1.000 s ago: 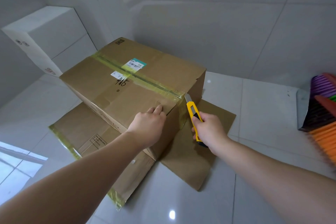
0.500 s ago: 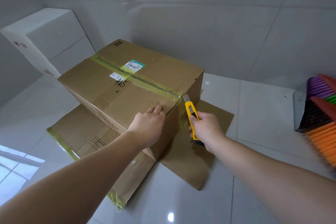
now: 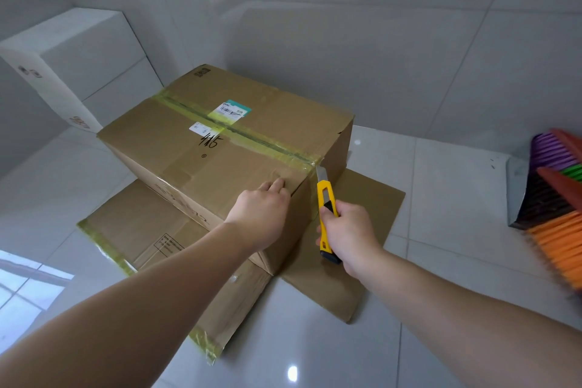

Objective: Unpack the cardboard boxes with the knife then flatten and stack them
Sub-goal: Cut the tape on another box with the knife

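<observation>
A sealed brown cardboard box (image 3: 195, 148) stands on flattened cardboard (image 3: 145, 230) on the tiled floor. Yellowish tape (image 3: 252, 138) runs along its top seam, with two labels stuck on it. My left hand (image 3: 263, 214) rests on the box's near top corner, fingers over the edge. My right hand (image 3: 349, 236) grips a yellow utility knife (image 3: 324, 198). Its blade points up and touches the taped end of the seam at the box's near right corner.
A white box (image 3: 72, 57) leans against the wall at the back left. Brooms with purple, green and orange bristles (image 3: 557, 198) lie at the right edge beside a dustpan (image 3: 516, 186). Tiled walls close in behind.
The right hand has raised the knife slightly, bringing the blade tip up to the taped corner of the seam. The left hand has stayed on the box.
</observation>
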The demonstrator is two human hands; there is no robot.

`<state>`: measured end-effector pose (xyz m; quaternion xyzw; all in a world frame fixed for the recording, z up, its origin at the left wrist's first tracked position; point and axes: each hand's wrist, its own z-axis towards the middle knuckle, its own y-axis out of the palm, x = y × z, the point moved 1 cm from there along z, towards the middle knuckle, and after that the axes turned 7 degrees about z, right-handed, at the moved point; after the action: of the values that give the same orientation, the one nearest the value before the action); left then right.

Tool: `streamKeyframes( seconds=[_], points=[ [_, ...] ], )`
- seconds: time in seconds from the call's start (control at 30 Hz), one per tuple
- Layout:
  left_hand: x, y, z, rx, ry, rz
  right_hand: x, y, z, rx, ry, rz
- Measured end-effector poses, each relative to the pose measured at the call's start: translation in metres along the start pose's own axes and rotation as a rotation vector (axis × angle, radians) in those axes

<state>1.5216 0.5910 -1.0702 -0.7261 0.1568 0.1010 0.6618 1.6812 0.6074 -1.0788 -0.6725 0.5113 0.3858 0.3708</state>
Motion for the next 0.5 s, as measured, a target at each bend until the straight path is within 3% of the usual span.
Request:
streamKeyframes(
  seconds=[0.5],
  points=[
    [0.0, -0.001, 0.003, 0.005, -0.01, -0.033, -0.009, -0.007, 0.003, -0.014, -0.019, -0.047]
  ],
)
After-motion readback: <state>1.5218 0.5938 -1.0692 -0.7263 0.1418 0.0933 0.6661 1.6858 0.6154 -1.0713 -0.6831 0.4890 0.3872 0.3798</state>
